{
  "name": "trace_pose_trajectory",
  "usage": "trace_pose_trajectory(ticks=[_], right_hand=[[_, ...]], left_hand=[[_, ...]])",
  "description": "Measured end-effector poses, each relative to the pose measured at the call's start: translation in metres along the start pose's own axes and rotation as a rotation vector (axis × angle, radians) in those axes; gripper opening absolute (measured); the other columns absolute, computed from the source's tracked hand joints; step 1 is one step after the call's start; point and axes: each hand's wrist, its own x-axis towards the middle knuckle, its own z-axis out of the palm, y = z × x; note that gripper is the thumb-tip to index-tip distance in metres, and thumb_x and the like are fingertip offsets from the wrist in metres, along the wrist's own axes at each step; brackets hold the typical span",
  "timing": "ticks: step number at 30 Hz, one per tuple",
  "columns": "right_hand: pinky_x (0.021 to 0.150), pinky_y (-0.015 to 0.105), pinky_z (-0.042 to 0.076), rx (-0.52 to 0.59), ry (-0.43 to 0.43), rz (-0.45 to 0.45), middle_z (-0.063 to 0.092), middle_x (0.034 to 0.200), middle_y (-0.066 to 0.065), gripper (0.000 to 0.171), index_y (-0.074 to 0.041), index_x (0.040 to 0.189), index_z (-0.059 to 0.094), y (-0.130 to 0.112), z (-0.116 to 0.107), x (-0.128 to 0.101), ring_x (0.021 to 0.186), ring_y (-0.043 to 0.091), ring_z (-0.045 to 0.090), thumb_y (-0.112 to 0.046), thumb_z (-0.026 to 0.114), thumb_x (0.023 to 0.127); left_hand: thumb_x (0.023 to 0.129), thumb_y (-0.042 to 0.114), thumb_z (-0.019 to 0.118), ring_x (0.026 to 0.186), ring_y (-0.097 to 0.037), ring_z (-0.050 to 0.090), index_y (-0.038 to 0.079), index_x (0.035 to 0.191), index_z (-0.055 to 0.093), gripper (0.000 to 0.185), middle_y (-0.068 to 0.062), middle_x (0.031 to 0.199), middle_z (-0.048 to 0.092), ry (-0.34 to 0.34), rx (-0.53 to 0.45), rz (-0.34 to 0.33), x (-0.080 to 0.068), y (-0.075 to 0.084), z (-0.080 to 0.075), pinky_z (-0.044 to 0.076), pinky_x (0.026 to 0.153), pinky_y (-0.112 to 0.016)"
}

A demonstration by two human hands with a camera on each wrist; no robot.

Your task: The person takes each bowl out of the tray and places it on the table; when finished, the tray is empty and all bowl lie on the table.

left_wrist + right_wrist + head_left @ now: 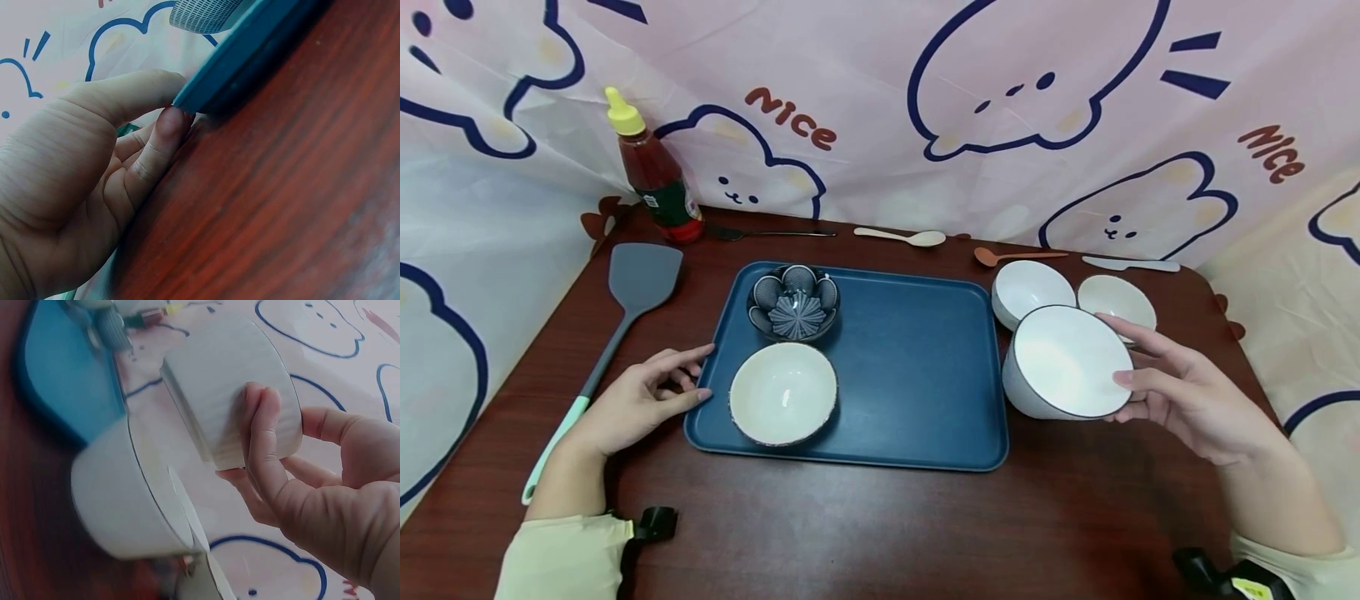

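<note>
A dark blue tray (pixel 917 367) lies in the middle of the brown table. On it sit a dark patterned flower-shaped bowl (pixel 793 302) and a cream bowl (pixel 783 393). My left hand (pixel 647 400) rests on the table at the tray's left edge, and its thumb and a fingertip (pixel 170 125) touch the rim (pixel 250 56). To the right of the tray, my right hand (pixel 1180 400) grips a large white bowl (pixel 1067 358) and holds it tilted, thumb on the inside and fingers (pixel 262 431) round its ribbed outside (pixel 219 394).
Two more white bowls (pixel 1033 287) (pixel 1116 297) stand behind the held one. A red sauce bottle (pixel 655 179) and a grey spatula (pixel 640 279) are at the left. Spoons (pixel 910 237) (pixel 1007 254) and a white knife (pixel 1131 265) lie along the back edge, by the printed curtain.
</note>
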Motion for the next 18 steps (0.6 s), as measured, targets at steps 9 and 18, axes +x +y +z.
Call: trace_pose_trajectory(ticks=[9, 18], right_hand=[[0.076, 0.032, 0.060, 0.084, 0.024, 0.012, 0.057, 0.131, 0.008, 0.067, -0.010, 0.160, 0.017, 0.005, -0.037, -0.025, 0.086, 0.028, 0.074, 0.018, 0.024, 0.100], [0.078, 0.034, 0.060, 0.053, 0.044, 0.015, 0.043, 0.140, 0.003, 0.068, -0.010, 0.161, 0.010, 0.013, -0.072, -0.051, 0.092, 0.027, 0.072, 0.018, 0.020, 0.100]], left_hand=[[0.093, 0.015, 0.071, 0.085, -0.002, 0.055, 0.010, 0.142, 0.055, 0.052, -0.003, 0.102, 0.058, 0.007, 0.003, 0.006, -0.001, -0.001, -0.001, 0.049, 0.066, -0.018], [0.093, 0.016, 0.071, 0.084, -0.003, 0.055, 0.009, 0.142, 0.055, 0.052, -0.003, 0.100, 0.058, 0.005, -0.002, 0.004, 0.000, 0.000, 0.000, 0.048, 0.066, -0.018]])
